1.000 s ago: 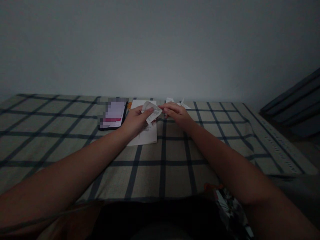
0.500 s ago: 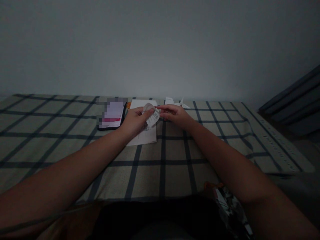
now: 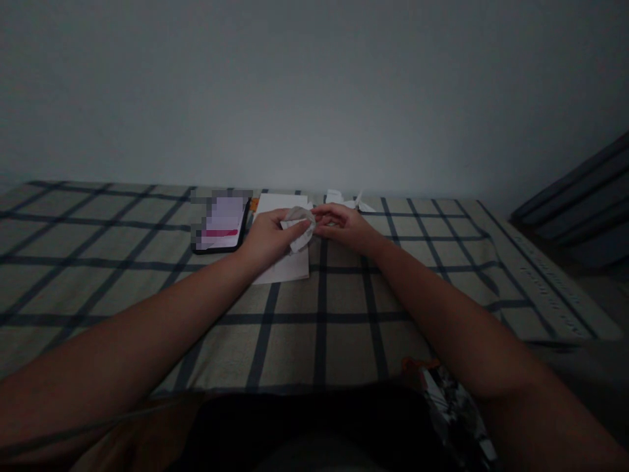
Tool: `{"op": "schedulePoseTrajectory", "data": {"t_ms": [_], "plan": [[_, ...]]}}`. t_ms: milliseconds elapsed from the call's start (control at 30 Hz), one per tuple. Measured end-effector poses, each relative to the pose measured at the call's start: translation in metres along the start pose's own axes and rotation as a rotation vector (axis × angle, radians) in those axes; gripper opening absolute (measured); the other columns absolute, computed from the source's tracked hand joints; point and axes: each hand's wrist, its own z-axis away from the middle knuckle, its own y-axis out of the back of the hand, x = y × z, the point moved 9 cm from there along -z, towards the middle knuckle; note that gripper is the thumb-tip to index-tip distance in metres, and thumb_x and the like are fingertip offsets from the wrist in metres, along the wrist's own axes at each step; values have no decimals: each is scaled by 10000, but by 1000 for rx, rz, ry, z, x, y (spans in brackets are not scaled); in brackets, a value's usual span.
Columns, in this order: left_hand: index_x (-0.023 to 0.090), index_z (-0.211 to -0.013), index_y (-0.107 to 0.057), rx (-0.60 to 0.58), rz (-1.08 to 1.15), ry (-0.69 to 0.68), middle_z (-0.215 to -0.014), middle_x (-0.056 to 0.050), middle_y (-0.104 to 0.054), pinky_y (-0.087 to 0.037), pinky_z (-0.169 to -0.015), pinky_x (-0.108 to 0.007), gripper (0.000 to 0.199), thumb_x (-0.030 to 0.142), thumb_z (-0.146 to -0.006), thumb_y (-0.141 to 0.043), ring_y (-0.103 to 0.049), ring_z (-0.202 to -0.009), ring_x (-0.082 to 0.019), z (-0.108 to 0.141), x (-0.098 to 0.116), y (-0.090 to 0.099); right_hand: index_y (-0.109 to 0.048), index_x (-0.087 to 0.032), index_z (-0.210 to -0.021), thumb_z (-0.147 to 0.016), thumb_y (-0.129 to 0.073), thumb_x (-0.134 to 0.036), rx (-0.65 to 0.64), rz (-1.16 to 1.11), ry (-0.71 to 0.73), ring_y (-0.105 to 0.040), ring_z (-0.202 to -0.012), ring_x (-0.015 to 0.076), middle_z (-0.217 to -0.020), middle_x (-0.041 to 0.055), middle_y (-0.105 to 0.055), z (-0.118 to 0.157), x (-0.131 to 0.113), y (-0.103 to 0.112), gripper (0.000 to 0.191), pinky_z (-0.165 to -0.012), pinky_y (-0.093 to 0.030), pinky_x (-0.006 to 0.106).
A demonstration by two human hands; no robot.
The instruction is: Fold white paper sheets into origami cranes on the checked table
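Note:
A curled piece of thin whitish paper (image 3: 301, 242) is pinched in my left hand (image 3: 272, 235), with the thumb across its front. My right hand (image 3: 344, 224) is at the right edge of that paper, its fingertips touching or nearly touching it; whether they grip it is hard to tell in the dim light. Beneath my left hand a flat white sheet (image 3: 292, 267) lies on the checked cloth (image 3: 295, 337). Just left of the hand is a phone (image 3: 226, 223) with a lit screen, partly pixelated.
Several crumpled white paper scraps (image 3: 362, 204) lie behind my right hand. A small orange thing (image 3: 254, 204) sits beside the phone. The pale wall (image 3: 314, 98) rises behind the cloth. Dark folded fabric (image 3: 584, 196) is at the far right.
The curled paper has turned in my left hand, so its printed marks show less. My left thumb has moved slightly right over it, and the right fingers have shifted at its edge.

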Motion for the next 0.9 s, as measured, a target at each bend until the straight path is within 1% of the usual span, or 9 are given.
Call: {"op": "schedulePoseTrajectory", "data": {"t_ms": [100,167,300,433,567,633,733,833,900], "plan": [[191,-955,-775,24,-83,-53,-976,-70,-761,-500,-861,-339,282,402,-770,-750,-681,-910,-222,1,11,2,-637,-181,-1117,-746,-783,-375,-9,-16,-1,-656,-916,149,-1110,66,-678,1,0,-3,444,-872,-542,325],[192,-945,-772,28,-100,-57,-983,-65,-760,-489,-903,-350,262,375,-758,-754,-677,-929,-223,1,14,2,-636,-186,-1098,-745,-783,-374,-19,3,-3,-658,-918,152,-1093,62,-676,1,0,-6,426,-858,-549,320],[188,-922,-772,37,-41,3,-966,-70,-759,-504,-868,-362,266,359,-718,-781,-674,-901,-227,1,8,2,-640,-192,-1106,-757,-775,-371,-32,37,-6,-664,-911,156,-1063,58,-687,1,3,-9,415,-839,-558,322],[175,-934,-773,41,111,70,-930,-79,-756,-518,-829,-358,310,364,-692,-816,-679,-850,-213,0,-2,0,-677,-190,-1122,-780,-760,-389,-39,16,-4,-672,-899,160,-1009,46,-722,1,7,-5,405,-851,-550,332],[162,-962,-760,31,309,169,-913,-79,-751,-536,-787,-354,385,370,-652,-851,-685,-788,-196,0,-12,-4,-714,-211,-1161,-834,-702,-428,-61,73,43,-661,-1019,171,-1139,48,-728,1,3,0,393,-946,-511,349],[159,-975,-755,21,367,202,-899,-77,-748,-540,-770,-349,412,366,-635,-864,-682,-760,-189,0,-15,-6,-712,-224,-1189,-846,-688,-440,-70,107,51,-652,-1049,175,-1180,44,-721,0,3,1,407,-969,-498,359],[158,-963,-760,14,352,179,-902,-79,-749,-536,-791,-346,398,359,-635,-865,-681,-777,-188,0,-14,-7,-710,-220,-1179,-831,-701,-434,-74,66,25,-654,-1023,175,-1169,47,-720,0,5,-2,408,-953,-509,363],[161,-943,-766,26,264,125,-926,-82,-751,-530,-813,-350,371,360,-643,-853,-681,-817,-199,-1,-12,-4,-704,-207,-1116,-786,-755,-399,-58,-28,-26,-661,-949,167,-1063,47,-726,0,9,-5,386,-903,-530,347],[155,-938,-767,18,218,116,-907,-85,-750,-530,-792,-350,374,373,-644,-846,-677,-797,-200,-1,-12,-5,-691,-201,-1067,-769,-775,-372,-45,-61,-51,-658,-920,162,-1002,43,-718,0,12,-6,354,-885,-535,338]]}}
